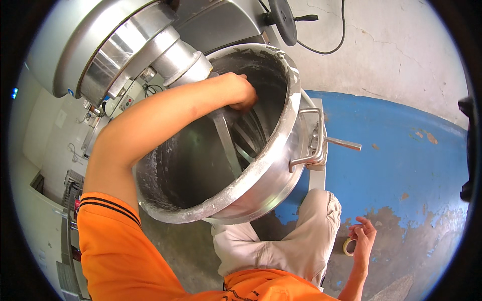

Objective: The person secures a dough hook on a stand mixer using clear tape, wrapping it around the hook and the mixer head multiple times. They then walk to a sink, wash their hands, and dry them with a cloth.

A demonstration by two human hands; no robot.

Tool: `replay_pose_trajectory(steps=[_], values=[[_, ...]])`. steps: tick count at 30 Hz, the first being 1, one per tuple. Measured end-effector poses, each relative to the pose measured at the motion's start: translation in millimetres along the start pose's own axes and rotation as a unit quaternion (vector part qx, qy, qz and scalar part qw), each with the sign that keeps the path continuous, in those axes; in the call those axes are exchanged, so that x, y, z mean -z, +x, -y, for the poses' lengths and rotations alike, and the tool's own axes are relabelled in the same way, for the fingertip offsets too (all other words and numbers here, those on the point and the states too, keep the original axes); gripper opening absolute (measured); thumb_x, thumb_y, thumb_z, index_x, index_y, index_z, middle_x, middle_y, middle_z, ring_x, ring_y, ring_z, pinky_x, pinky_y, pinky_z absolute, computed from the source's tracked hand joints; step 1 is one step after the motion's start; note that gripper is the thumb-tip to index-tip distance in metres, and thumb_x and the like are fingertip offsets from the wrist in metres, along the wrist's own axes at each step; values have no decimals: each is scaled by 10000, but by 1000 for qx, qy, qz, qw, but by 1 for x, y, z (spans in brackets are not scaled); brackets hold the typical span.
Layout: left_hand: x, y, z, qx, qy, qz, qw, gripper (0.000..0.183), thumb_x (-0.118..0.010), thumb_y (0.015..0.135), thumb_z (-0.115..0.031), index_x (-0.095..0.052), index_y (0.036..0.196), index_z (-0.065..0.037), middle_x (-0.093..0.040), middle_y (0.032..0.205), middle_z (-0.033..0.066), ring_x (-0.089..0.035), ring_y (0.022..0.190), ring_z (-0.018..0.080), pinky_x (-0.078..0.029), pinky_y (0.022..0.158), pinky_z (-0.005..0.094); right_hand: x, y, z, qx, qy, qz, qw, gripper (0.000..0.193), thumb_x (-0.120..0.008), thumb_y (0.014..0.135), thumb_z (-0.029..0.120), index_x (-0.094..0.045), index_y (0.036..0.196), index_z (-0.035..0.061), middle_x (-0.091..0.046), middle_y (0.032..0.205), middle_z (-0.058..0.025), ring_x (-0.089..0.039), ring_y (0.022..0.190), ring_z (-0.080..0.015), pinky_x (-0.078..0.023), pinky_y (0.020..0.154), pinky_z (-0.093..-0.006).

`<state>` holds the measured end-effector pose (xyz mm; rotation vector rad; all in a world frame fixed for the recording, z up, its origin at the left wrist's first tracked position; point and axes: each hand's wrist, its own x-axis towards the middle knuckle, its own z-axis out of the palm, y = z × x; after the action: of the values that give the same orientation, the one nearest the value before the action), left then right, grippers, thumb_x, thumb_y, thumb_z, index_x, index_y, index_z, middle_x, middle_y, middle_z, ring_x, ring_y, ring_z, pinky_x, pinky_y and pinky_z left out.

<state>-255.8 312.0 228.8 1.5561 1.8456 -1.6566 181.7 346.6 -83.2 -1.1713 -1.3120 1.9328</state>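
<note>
My left arm reaches across the rim of a large steel mixer bowl (pixel 251 178). Inside it, my left hand (pixel 243 94) is bent with curled fingers at the top of a metal mixing beater (pixel 227 143). The fingertips are hidden, so what they grip cannot be made out. Out to the right and lower down, my right hand (pixel 363 237) has its fingers loosely apart. A yellowish roll of tape (pixel 346 247) shows right beside its palm; whether it touches the hand I cannot tell.
The mixer head (pixel 120 50) overhangs the bowl at upper left. A handwheel (pixel 282 21) sits at the top. A bent bar handle (pixel 317 135) and a lever (pixel 344 144) jut from the bowl's right side. The blue floor paint (pixel 386 145) is peeling.
</note>
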Motion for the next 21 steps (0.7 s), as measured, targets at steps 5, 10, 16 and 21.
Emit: replay_pose_trajectory(steps=[5,10,16,21], values=[[3,0,-4,37,-27,-3,999,318,-653,868,-213,-716,1136,-54,-706,1122,155,-661,1096,324,-500,943,442,0,-1,-1,-6,-12,-3,1000,372,-492,828,21,-612,1171,-58,-670,789,-79,-582,619,-100,-451,575,-229],[2,-2,6,3,-58,-21,998,297,-641,865,-192,-716,1073,7,-709,1073,192,-670,1040,365,-539,853,462,-1,-1,0,-3,-9,1,1000,372,-498,825,24,-613,1167,-62,-671,786,-79,-581,613,-101,-452,579,-230],[2,-1,11,13,-84,-23,996,277,-653,835,-124,-718,1064,17,-705,1079,201,-668,1040,357,-543,845,441,-1,0,-1,-2,-1,-2,1000,364,-498,826,22,-613,1159,-70,-672,788,-84,-580,607,-105,-453,582,-235],[9,-13,8,28,-111,-9,993,286,-665,827,-110,-719,1090,-13,-702,1113,182,-667,1054,337,-544,853,433,3,-2,-1,-14,-4,-19,1000,363,-497,828,16,-612,1161,-72,-672,790,-89,-585,614,-108,-451,580,-234]])
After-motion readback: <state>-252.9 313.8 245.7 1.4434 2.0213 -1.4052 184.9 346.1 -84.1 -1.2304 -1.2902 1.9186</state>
